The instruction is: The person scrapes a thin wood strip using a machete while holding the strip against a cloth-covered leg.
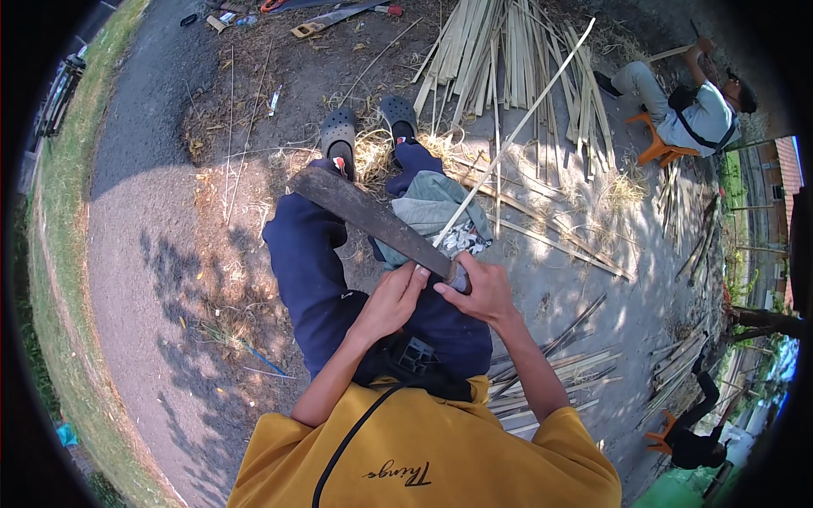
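My right hand (483, 292) is wrapped round the short handle of a machete (368, 216). Its broad, dark blade slants away to the upper left, over my knees. A long, thin pale bamboo strip (523, 127) runs from the upper right down to the blade, which hides part of it. In line with the strip, just on the near side of the blade, the fingers of my left hand (391, 302) are pinched together on the strip's near end. A grey-green cloth (432, 203) and a patterned cloth (464, 239) lie over my leg under the strip.
Many split bamboo strips (483, 59) are heaped ahead, with shavings round my feet. More strips (559, 381) lie at my right. A handsaw (334, 19) rests at the far left. One person (699, 118) sits on an orange stool at right; another (699, 444) sits lower right.
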Demonstrator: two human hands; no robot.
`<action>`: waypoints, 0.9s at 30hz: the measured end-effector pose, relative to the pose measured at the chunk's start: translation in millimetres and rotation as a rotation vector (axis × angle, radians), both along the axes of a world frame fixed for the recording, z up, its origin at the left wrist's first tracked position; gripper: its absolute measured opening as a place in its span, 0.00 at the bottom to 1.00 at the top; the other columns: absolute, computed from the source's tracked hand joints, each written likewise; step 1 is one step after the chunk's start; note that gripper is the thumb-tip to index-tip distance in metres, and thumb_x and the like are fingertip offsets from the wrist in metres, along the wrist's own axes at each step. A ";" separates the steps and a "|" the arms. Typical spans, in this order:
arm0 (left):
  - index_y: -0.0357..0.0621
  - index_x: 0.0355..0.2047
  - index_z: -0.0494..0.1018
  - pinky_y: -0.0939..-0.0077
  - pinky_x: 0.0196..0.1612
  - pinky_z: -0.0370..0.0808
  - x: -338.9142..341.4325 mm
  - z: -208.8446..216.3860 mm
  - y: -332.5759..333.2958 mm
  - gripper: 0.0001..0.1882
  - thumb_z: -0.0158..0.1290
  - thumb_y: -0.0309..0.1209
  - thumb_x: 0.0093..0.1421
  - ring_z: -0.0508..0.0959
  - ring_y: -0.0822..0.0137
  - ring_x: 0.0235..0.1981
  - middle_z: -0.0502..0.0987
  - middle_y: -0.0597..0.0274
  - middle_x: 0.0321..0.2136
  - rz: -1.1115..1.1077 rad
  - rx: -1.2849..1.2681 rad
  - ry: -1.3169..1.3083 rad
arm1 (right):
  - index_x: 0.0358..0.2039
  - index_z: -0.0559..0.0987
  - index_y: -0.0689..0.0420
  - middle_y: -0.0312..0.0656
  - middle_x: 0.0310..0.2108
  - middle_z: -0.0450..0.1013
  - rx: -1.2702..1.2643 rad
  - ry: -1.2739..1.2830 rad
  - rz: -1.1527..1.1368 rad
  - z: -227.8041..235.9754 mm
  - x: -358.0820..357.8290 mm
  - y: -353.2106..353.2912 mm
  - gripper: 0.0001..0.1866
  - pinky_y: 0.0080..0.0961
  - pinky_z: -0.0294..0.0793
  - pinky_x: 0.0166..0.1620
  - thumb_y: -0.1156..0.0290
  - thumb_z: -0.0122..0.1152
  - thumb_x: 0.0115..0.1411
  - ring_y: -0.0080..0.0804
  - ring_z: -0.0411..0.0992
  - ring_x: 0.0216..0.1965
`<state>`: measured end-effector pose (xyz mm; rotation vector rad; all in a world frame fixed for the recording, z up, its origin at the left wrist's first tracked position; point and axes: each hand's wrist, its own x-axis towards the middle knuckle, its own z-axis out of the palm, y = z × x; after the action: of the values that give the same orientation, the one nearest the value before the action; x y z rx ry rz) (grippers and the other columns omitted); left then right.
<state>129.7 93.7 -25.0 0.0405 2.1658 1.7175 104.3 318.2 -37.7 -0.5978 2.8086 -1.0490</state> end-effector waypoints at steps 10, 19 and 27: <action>0.30 0.42 0.72 0.52 0.39 0.73 1.3 -6.5 -3.2 0.20 0.43 0.38 0.81 0.77 0.42 0.30 0.77 0.41 0.28 0.000 0.006 -0.013 | 0.38 0.78 0.55 0.46 0.16 0.73 0.048 -0.021 -0.010 5.4 -4.3 -2.1 0.27 0.41 0.73 0.25 0.44 0.75 0.56 0.48 0.77 0.20; 0.33 0.39 0.70 0.60 0.30 0.71 31.6 1.2 -22.0 0.20 0.42 0.39 0.81 0.74 0.60 0.22 0.70 0.55 0.21 -0.024 0.003 -0.077 | 0.36 0.79 0.55 0.46 0.15 0.74 0.073 0.070 -0.087 -3.2 -1.7 -5.2 0.29 0.43 0.73 0.24 0.38 0.69 0.59 0.50 0.78 0.19; 0.36 0.36 0.68 0.66 0.25 0.68 28.0 -15.9 -13.9 0.21 0.41 0.41 0.82 0.67 0.71 0.19 0.66 0.65 0.20 -0.002 0.159 -0.008 | 0.36 0.79 0.56 0.48 0.14 0.73 0.029 0.051 -0.079 -2.9 -1.3 -8.2 0.29 0.45 0.74 0.25 0.39 0.70 0.59 0.53 0.78 0.20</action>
<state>157.6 79.8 -41.0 0.0769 2.0178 1.8821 103.0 310.0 -40.6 -0.5223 2.9084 -1.0183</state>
